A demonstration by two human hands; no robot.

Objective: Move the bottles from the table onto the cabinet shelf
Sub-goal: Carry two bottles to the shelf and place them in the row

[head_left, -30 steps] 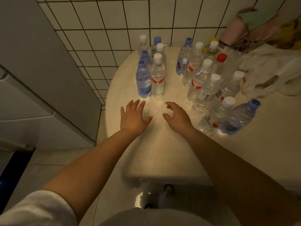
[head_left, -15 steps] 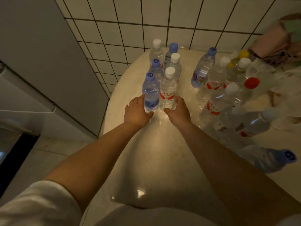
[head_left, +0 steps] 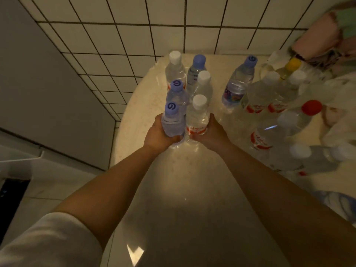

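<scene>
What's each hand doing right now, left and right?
Left hand: closed around the blue-capped bottle.
Right hand: closed around the white-capped bottle.

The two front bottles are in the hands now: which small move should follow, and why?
Probably lift both straight up. The left hand wraps the blue-capped bottle, the right hand the white-capped bottle, and other bottles stand close behind on the table.
</scene>
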